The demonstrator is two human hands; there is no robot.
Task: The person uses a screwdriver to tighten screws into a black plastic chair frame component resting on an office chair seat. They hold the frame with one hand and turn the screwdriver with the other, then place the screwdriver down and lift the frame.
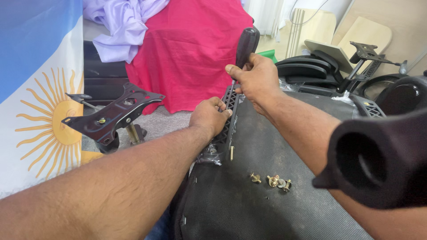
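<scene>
The right hand (255, 78) is wrapped tight around the black handle of a screwdriver (246, 44), thumb laid along it, the shaft running down toward the black ribbed plastic bracket (227, 115) at the far edge of a dark fabric-covered seat base (267, 195). The left hand (208, 116) is curled over that bracket, fingers pressed down on its top edge, steadying it against the seat's rim. One brass bolt (231, 153) stands just beside the bracket's lower end, and a small cluster of brass bolts and washers (272, 181) lies loose on the fabric, apart from both hands. A bit of clear plastic wrapping (209, 156) seems to be bunched under the bracket, though it is hard to make out. To the left, past the seat's edge, a black metal chair mechanism plate (111, 116) stands tilted on the grey floor, with a blue-and-white flag bearing a yellow sun (42, 111) hanging nearest the camera. Behind hangs a red cloth (191, 49) with a lilac one (122, 26) above it. Right of the hands, black chair parts (311, 69) and pale wooden seat boards (362, 33) crowd the back corner.
</scene>
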